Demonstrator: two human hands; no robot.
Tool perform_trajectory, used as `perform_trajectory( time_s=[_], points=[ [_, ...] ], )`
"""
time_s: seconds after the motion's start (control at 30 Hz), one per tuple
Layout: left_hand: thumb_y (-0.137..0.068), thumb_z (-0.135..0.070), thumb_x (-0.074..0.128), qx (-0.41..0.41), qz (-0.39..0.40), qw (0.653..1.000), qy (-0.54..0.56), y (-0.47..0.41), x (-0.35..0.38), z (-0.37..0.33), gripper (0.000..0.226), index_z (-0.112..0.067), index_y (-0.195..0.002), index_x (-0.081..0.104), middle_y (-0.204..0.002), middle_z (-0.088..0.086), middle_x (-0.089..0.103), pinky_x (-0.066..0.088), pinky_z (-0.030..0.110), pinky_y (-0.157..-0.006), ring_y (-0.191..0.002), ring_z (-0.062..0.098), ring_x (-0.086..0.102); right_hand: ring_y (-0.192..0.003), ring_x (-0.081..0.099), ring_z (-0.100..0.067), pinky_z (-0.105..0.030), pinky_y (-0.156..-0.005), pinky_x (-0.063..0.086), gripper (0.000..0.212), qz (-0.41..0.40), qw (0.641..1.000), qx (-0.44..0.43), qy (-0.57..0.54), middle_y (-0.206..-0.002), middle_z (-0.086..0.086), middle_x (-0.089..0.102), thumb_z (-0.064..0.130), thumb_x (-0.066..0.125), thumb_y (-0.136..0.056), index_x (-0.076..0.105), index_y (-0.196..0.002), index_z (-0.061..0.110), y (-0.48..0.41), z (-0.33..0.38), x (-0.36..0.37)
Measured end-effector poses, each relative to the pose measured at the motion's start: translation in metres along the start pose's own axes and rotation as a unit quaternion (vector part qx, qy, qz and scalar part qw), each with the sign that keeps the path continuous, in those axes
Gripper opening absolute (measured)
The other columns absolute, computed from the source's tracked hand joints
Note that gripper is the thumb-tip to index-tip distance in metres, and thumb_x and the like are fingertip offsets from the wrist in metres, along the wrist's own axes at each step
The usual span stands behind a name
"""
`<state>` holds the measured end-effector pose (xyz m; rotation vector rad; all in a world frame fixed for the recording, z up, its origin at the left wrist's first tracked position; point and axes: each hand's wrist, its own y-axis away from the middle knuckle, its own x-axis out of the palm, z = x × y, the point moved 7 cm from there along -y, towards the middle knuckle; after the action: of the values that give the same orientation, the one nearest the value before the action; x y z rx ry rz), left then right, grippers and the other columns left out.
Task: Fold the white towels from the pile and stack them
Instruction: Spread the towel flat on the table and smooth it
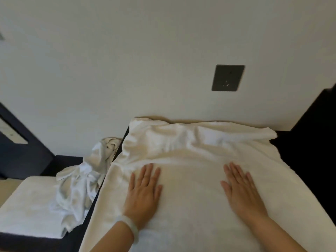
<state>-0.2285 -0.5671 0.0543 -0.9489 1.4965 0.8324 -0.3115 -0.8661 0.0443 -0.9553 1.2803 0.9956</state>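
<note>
Two flat palms are pressed onto the white towel [190, 157], so nothing is actually gripped right now. The left hand [143, 193] and the right hand [241, 191] are both laid open, fingers straight and close together, well apart from each other on the near half of the cloth. The towel is spread over a dark tabletop [291, 151], with its far edge bunched into wrinkles against the wall [127, 51].

Looks like the smoothing step is being done ahead of a fold, tbh. Next, the rumpled far edge probably needs to be flattened, or the corners pinched and brought over, with the edges kept lined up.

The pile of unfolded towels [81, 180] is heaped just left of the table on a lower surface. A folded towel [27, 206] is laid flat at near left, touching the pile, so that's presumably the stack. A pale bracelet [130, 224] is worn on the left wrist.

Room-wise, a plain off-white wall is faced, a dark socket plate [227, 77] is mounted on it above the towel, and dark furniture [21, 157] is glimpsed at far left.
</note>
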Motion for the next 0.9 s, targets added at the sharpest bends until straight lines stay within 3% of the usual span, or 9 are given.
perform_trajectory(
  time_s=[0.17,0.23,0.33,0.47,0.57,0.63,0.73,0.8,0.9],
  points=[
    [-0.099,-0.048,0.024,0.022,0.011,1.0,-0.004,0.042,-0.001,-0.016,0.059,-0.026,-0.153,0.03,-0.161,0.001,0.022,0.016,0.047,-0.113,-0.149,0.024,0.019,-0.132,0.052,-0.03,-0.041,-0.11,0.023,0.087,-0.051,0.996,-0.009,-0.073,-0.143,-0.014,0.052,0.059,0.001,-0.099,0.057,-0.136,0.003,0.053,0.003,-0.024],
    [-0.096,-0.047,0.033,0.028,0.003,1.0,-0.009,0.061,-0.001,-0.023,0.057,-0.024,-0.147,0.044,-0.155,0.003,0.037,0.024,0.046,-0.108,-0.146,0.023,0.029,-0.141,0.038,-0.015,-0.034,-0.112,0.023,0.077,-0.052,0.992,-0.016,-0.115,-0.145,-0.007,0.049,0.057,0.006,-0.101,0.055,-0.139,0.011,0.072,0.005,-0.03],
    [-0.09,-0.048,0.038,0.038,-0.026,0.999,-0.027,0.078,-0.003,-0.029,0.057,-0.025,-0.139,0.055,-0.148,0.003,0.048,0.028,0.045,-0.104,-0.143,0.02,0.026,-0.145,-0.002,0.012,-0.021,-0.117,0.004,0.057,-0.045,0.981,-0.039,-0.184,-0.161,0.027,0.003,0.058,0.008,-0.1,0.009,-0.155,0.042,0.085,0.008,-0.036],
    [-0.086,-0.051,0.039,0.033,-0.028,0.999,-0.026,0.078,-0.005,-0.028,0.056,-0.028,-0.133,0.061,-0.142,0.001,0.054,0.02,0.041,-0.107,-0.141,0.015,0.017,-0.143,-0.008,0.014,-0.043,-0.104,0.028,0.062,-0.077,0.981,-0.041,-0.172,-0.158,0.033,-0.011,0.062,0.006,-0.098,0.032,-0.142,0.026,0.075,0.014,-0.039],
    [-0.088,-0.052,0.038,0.038,-0.013,0.999,-0.02,0.06,-0.008,-0.02,0.055,-0.028,-0.131,0.062,-0.141,0.0,0.055,0.018,0.041,-0.108,-0.14,0.012,0.018,-0.145,-0.009,0.011,-0.034,-0.118,0.011,0.062,-0.048,0.981,-0.086,-0.168,-0.16,0.029,-0.013,0.062,0.003,-0.098,0.014,-0.154,0.037,0.054,0.04,-0.044],
    [-0.095,-0.054,0.028,0.021,0.0,1.0,-0.017,0.042,-0.011,-0.006,0.055,-0.03,-0.132,0.061,-0.142,0.001,0.055,0.015,0.04,-0.109,-0.141,0.016,0.025,-0.145,-0.01,0.009,-0.026,-0.119,-0.006,0.06,-0.03,0.98,-0.112,-0.164,-0.161,0.025,-0.01,0.062,0.002,-0.099,-0.003,-0.155,0.042,0.038,0.055,-0.043],
    [-0.098,-0.056,0.015,-0.025,0.014,1.0,-0.009,0.016,-0.013,0.022,0.061,-0.032,-0.145,0.044,-0.154,0.001,0.038,0.002,0.037,-0.113,-0.145,0.025,0.031,-0.145,-0.017,0.006,-0.029,-0.118,-0.007,0.08,0.029,0.989,-0.096,-0.107,-0.16,0.006,0.028,0.066,-0.009,-0.094,0.023,-0.156,0.027,0.009,0.059,-0.028],
    [-0.094,-0.062,0.007,-0.044,0.007,0.999,0.006,-0.001,-0.009,0.039,0.066,-0.036,-0.155,0.011,-0.163,-0.005,0.004,-0.012,0.038,-0.115,-0.151,0.022,0.001,-0.143,-0.025,-0.001,-0.036,-0.118,-0.011,0.093,0.015,0.996,-0.083,-0.017,-0.165,-0.003,0.007,0.071,-0.024,-0.081,-0.001,-0.156,0.021,-0.015,0.054,-0.015],
    [-0.094,-0.064,0.002,-0.079,0.026,0.997,0.005,-0.029,-0.004,0.055,0.064,-0.04,-0.149,-0.021,-0.158,-0.008,-0.028,-0.017,0.043,-0.119,-0.145,0.016,-0.028,-0.147,-0.024,-0.012,-0.048,-0.12,-0.013,0.07,0.095,0.994,-0.044,-0.009,-0.162,0.004,-0.025,0.063,0.005,-0.098,-0.026,-0.149,0.028,-0.047,0.054,-0.008]
  ],
)
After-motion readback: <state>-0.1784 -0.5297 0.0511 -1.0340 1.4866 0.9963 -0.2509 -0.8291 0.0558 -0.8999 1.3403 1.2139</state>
